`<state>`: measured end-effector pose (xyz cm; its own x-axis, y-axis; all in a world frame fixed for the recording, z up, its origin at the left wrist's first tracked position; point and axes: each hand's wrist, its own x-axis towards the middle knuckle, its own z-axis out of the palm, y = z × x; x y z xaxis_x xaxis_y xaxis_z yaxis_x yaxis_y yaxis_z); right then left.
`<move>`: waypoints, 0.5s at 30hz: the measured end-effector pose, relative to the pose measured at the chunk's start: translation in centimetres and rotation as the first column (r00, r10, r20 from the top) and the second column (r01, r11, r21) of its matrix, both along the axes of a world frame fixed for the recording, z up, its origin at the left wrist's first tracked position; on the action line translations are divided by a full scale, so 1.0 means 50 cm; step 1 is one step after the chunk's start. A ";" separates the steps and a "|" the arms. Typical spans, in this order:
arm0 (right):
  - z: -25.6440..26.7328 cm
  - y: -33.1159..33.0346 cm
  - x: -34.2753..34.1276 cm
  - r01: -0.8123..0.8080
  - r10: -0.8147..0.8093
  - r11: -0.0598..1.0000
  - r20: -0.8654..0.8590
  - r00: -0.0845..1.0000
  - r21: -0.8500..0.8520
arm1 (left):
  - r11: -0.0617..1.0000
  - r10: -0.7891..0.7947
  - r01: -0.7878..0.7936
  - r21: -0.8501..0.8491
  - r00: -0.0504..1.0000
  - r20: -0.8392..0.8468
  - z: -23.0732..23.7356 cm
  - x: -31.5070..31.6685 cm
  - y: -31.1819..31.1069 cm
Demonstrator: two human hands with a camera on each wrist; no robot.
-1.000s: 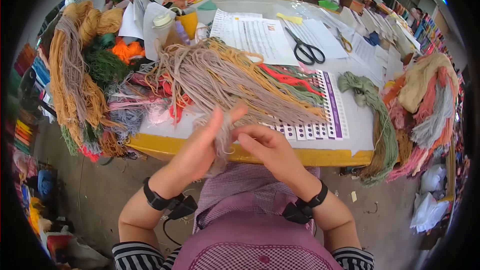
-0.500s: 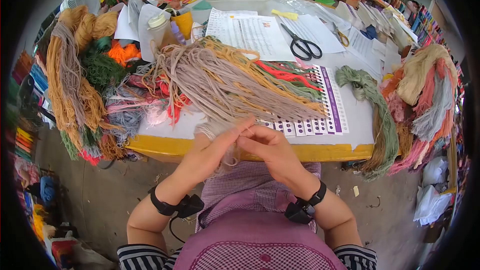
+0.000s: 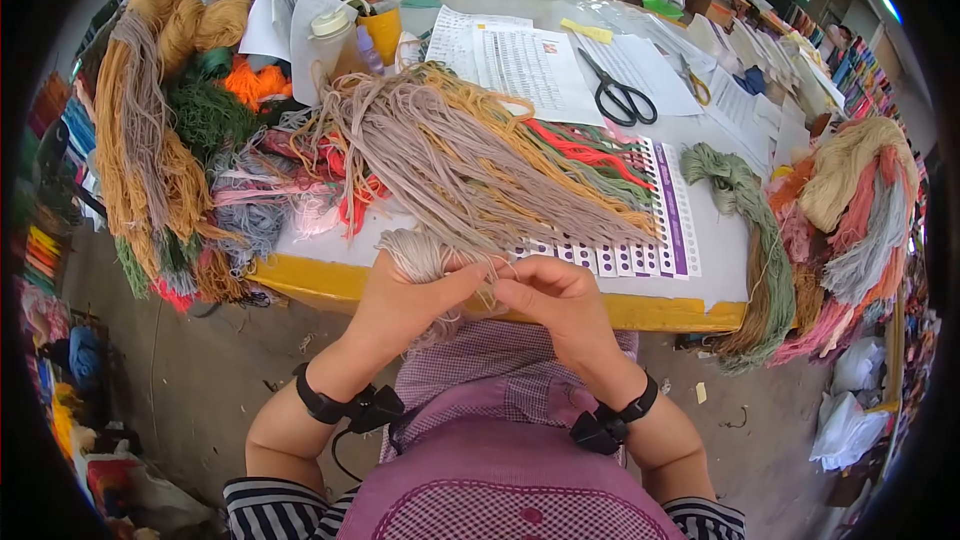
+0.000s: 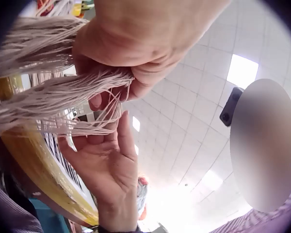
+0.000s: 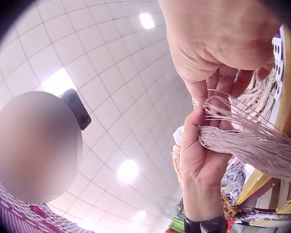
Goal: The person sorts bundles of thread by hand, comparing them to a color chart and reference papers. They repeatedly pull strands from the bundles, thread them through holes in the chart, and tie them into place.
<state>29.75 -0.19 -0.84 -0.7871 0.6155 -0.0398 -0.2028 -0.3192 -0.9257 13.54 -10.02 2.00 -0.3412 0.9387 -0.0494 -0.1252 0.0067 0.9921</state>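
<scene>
A hank of pale grey-beige yarn (image 3: 425, 252) is bunched in my left hand (image 3: 400, 298) at the table's front edge. My thumb clamps the bundle against the fingers, and its strands (image 4: 53, 99) trail away in the left wrist view. My right hand (image 3: 572, 315) meets it from the other side, pinching a few thin strands with thumb and fingertips. Loose loops (image 5: 223, 104) stand out from the hank between both hands in the right wrist view. Just beyond lies a long spread of mauve-grey and mustard yarn (image 3: 430, 155).
Punched thread cards (image 3: 672, 210) lie under the spread yarn's right end. Black scissors (image 3: 622, 100) rest beside printed sheets (image 3: 535, 75). Coloured hanks (image 3: 150, 140) heap at the left; a green hank (image 3: 745, 200) and other hanks (image 3: 850, 180) hang over the right edge.
My left hand has turned from upright, spread fingers to closing around the hank, which now bulges above it. The right hand has stayed close beside it, its fingertips at the strands.
</scene>
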 end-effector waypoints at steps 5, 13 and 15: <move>-0.006 0.004 0.000 0.029 -0.029 1.000 0.022 0.999 -0.001 | 1.000 -0.009 0.011 0.009 0.992 -0.128 -0.007 0.003 -0.001; -0.010 0.001 -0.003 0.095 -0.094 0.995 -0.027 0.995 0.044 | 0.993 0.039 -0.047 0.104 0.997 0.072 -0.014 0.007 0.002; -0.017 0.005 -0.009 0.104 -0.100 0.991 -0.052 0.994 0.084 | 0.997 0.029 -0.037 0.072 0.994 0.110 -0.013 0.005 0.002</move>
<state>29.31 0.08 -1.69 -0.7200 0.6920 0.0531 -0.2748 -0.2141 -0.9374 13.78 -9.92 1.36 -0.3681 0.9296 -0.0194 -0.2315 -0.0714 0.9702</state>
